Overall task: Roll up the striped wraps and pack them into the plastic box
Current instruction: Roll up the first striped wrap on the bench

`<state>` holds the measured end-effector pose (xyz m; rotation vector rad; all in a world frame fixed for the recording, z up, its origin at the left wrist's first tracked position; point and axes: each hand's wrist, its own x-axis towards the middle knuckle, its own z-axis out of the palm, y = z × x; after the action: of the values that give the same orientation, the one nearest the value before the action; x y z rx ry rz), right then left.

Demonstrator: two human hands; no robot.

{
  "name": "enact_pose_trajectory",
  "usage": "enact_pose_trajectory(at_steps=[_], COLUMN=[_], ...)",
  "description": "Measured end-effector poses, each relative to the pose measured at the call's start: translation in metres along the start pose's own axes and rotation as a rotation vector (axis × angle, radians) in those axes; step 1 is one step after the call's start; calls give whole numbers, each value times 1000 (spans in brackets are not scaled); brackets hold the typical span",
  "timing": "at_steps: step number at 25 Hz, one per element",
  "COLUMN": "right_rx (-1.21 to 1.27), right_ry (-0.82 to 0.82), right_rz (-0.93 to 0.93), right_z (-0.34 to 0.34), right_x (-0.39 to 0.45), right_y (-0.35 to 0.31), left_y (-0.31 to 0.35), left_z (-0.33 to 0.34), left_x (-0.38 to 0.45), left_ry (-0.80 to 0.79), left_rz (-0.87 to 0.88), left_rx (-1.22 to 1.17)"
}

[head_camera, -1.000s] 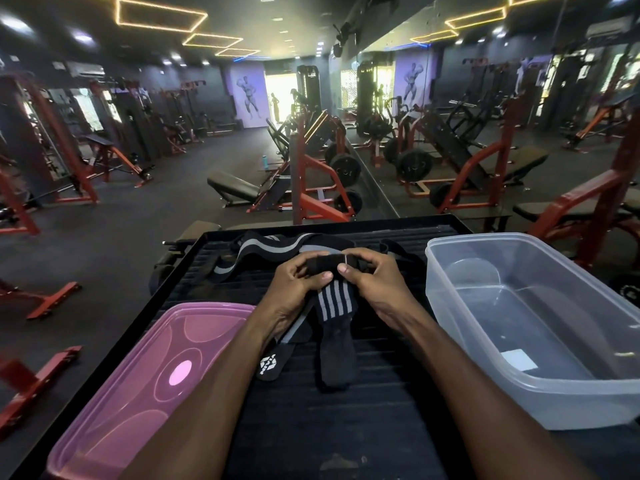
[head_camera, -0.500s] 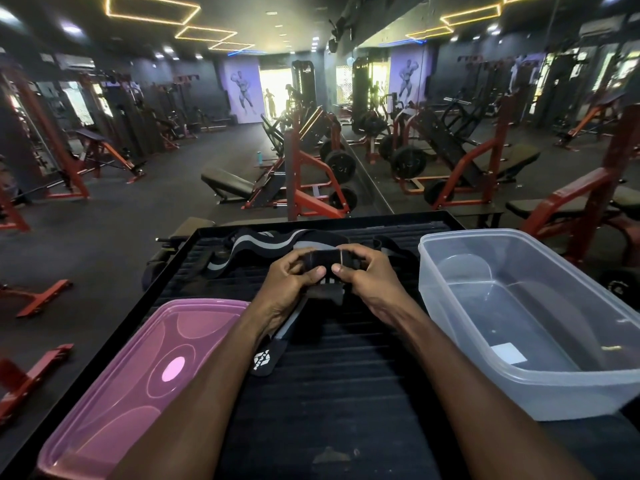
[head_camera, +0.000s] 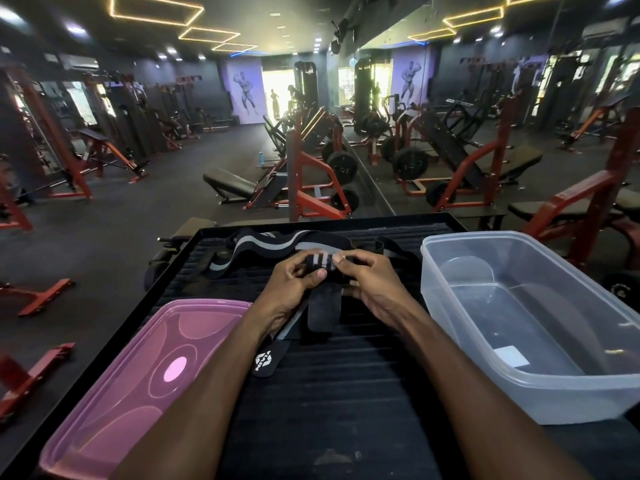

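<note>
At the near left corner of the black ribbed table (head_camera: 346, 393) lies a pink translucent lid (head_camera: 138, 368), flat, its far edge reaching roughly to the middle of the table's left side. Just right of the lid, a black strap end with a white logo (head_camera: 266, 358) rests on the ribbed surface, running up beneath the left wrist. Toward the far left corner a long black wrap with a broad grey stripe (head_camera: 263, 245) lies loosely unrolled, stretching along the far edge behind both hands. The left hand (head_camera: 294, 289) has its fingers curled round the left end of a small black wrap with thin white stripes (head_camera: 322, 263), thumb pressing on its near side. That wrap is partly rolled into a tight bundle held above the table near the middle of the far edge, and a flat black tail (head_camera: 323, 311) hangs from it down to the surface between the two wrists. The right hand (head_camera: 374, 289) pinches the right end of the same roll, index finger over the top and the other fingers bent below. Behind the right hand another dark strap (head_camera: 391, 245) lies by the far edge. Along the right side of the table stands the clear plastic box (head_camera: 519, 386), open-topped, with a small white label on its floor and no wraps visible inside.
</note>
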<state>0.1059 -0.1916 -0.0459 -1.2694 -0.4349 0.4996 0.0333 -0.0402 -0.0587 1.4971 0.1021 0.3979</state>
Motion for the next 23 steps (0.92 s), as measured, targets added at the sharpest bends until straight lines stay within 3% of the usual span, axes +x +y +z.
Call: enact_pose_trajectory(at_steps=[3, 7, 14, 18, 21, 23], right_rx=[-132, -250, -91, -222, -234, -244], right_ry=[100, 116, 67, 117, 85, 73], right_rz=[-117, -187, -115, -271, -289, -279], right_z=[0, -2, 5, 4, 4, 4], right_x=[4, 5, 2, 2, -1, 0], right_y=[6, 6, 7, 5, 4, 5], left_y=[4, 5, -3, 2, 6, 2], left_z=[4, 8, 0, 2, 3, 1], left_x=[-2, -2, 2, -1, -1, 1], left_ry=[-34, 5, 53, 23, -25, -18], left_rz=[-55, -159, 13, -11, -62, -95], left_rx=[-100, -195, -70, -177, -310, -258])
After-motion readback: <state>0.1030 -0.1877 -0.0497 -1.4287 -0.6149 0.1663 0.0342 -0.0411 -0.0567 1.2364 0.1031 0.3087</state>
